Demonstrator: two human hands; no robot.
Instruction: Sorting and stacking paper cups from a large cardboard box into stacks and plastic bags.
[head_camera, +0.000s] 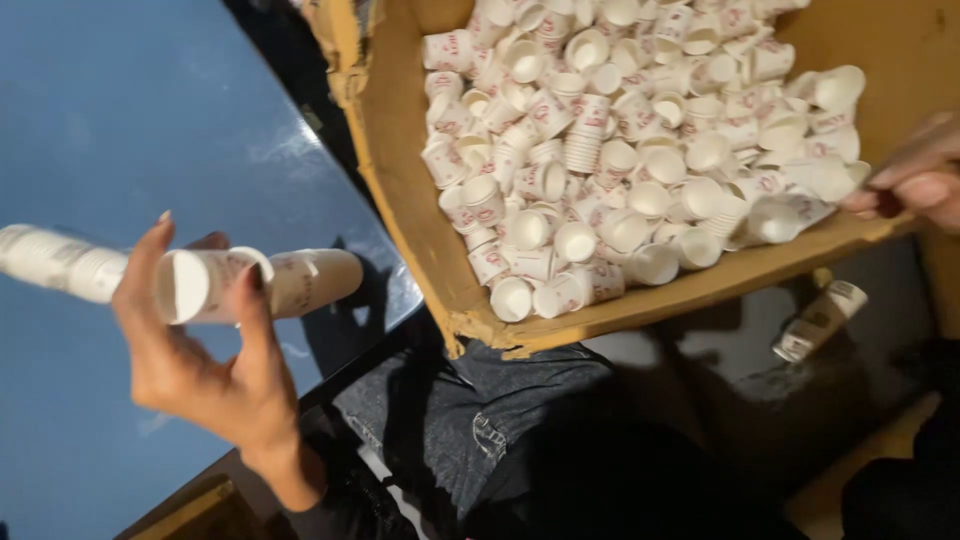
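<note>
Left hand (205, 375) grips a nested cup stack (200, 283) sideways over the blue worktop (90, 120), open end toward camera; right hand (915, 180), grip unclear, rests at the box (400, 180) of loose cups (620, 150).

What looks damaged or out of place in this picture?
The cardboard box has a torn, crumpled near corner. One short stack of cups lies alone on the dark floor below the box, away from the loose paper cups piled inside it.
</note>
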